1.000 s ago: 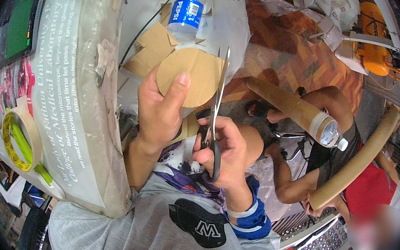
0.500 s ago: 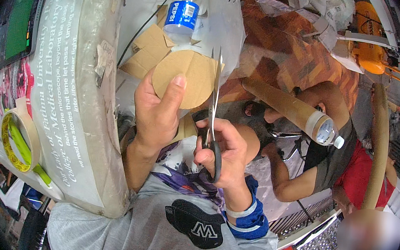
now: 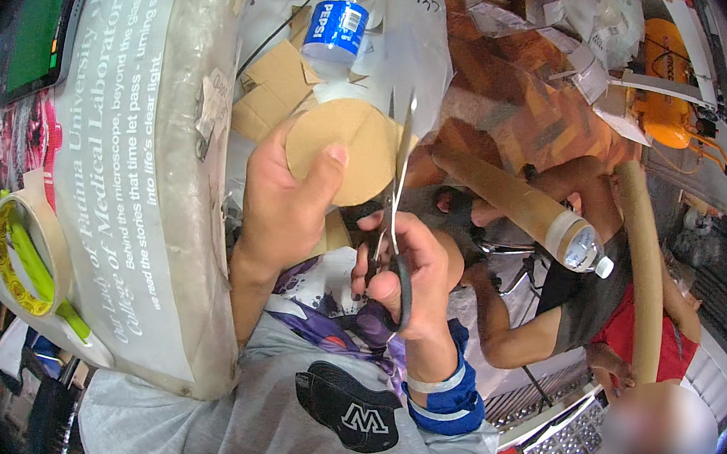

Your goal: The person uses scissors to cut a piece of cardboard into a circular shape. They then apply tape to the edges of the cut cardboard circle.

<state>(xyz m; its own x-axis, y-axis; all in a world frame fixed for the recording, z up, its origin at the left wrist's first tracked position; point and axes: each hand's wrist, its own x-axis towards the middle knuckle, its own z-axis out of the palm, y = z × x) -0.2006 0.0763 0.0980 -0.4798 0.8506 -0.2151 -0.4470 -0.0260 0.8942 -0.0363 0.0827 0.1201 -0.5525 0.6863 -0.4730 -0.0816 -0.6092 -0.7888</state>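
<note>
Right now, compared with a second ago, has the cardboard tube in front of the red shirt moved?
Yes: against the orange tank, the upper end of that cardboard tube has swung left and its lower end right.

a reddish-brown patterned floor (image 3: 519, 97) lies right of a plastic-covered table (image 3: 199, 316).
</note>
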